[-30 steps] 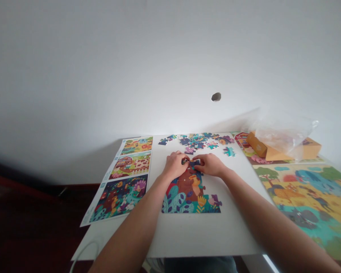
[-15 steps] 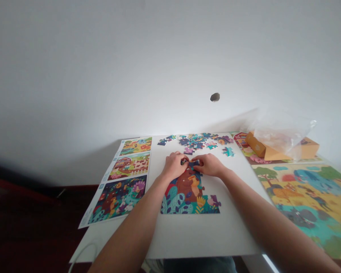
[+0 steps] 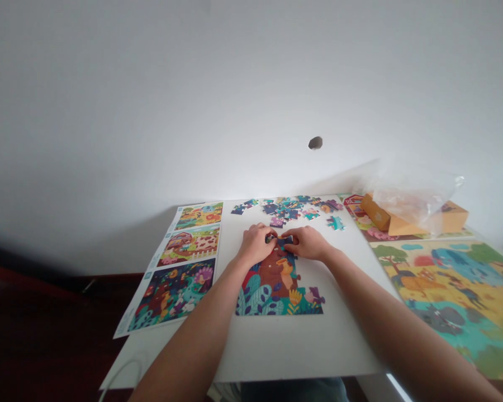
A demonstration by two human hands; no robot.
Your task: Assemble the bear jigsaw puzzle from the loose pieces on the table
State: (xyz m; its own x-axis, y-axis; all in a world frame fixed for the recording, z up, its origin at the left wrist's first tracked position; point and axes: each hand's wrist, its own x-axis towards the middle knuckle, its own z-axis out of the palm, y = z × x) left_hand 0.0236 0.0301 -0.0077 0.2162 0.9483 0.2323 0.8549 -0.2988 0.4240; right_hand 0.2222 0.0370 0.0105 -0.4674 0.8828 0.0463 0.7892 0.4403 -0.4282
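A partly joined jigsaw puzzle (image 3: 276,285) lies on the white table, showing a brown bear, leaves and flowers. At its top edge my right hand (image 3: 309,243) pinches a dark blue puzzle piece (image 3: 288,240) between thumb and fingers. My left hand (image 3: 256,243) is closed at the puzzle's upper left corner, with its fingertips against a dark piece that is mostly hidden. Both hands nearly meet there. Just beyond them, loose puzzle pieces (image 3: 289,209) are heaped near the wall, and a single teal piece (image 3: 336,223) lies apart at the right.
To the left is a printed sheet (image 3: 163,287) with three pictures. On the right lies a finished-looking animal puzzle (image 3: 456,296); behind it, an orange box (image 3: 414,220) sits under a clear plastic bag (image 3: 419,190). A white cable (image 3: 123,365) crosses the table's near left corner.
The whole view has shifted very slightly. Both hands stay at the puzzle's top edge, in nearly the same pose.
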